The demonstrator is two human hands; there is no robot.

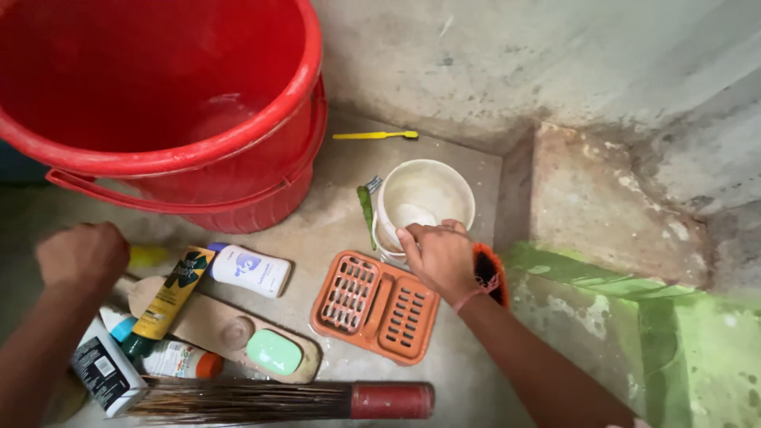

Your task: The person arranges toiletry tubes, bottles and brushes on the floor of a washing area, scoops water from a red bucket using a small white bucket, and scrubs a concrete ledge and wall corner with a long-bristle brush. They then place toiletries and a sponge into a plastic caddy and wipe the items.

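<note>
My right hand [441,257] grips the near rim of a small white plastic mug [424,194] that stands on the concrete floor. An orange brush [491,273] lies just under and behind that hand. An open orange soap case [375,305] sits right beside the mug, to the left of my wrist. My left hand [82,254] is closed in a fist above a yellow and green tube [170,297], holding nothing that I can see. A large red bucket [158,103] fills the upper left.
A white bottle [250,269], a green soap bar [273,351] on a wooden bat [210,325], a broom with a red band [317,400], a green toothbrush [367,214] and a yellow toothbrush [376,135] lie on the floor. Concrete walls and a green-stained ledge [634,317] stand at right.
</note>
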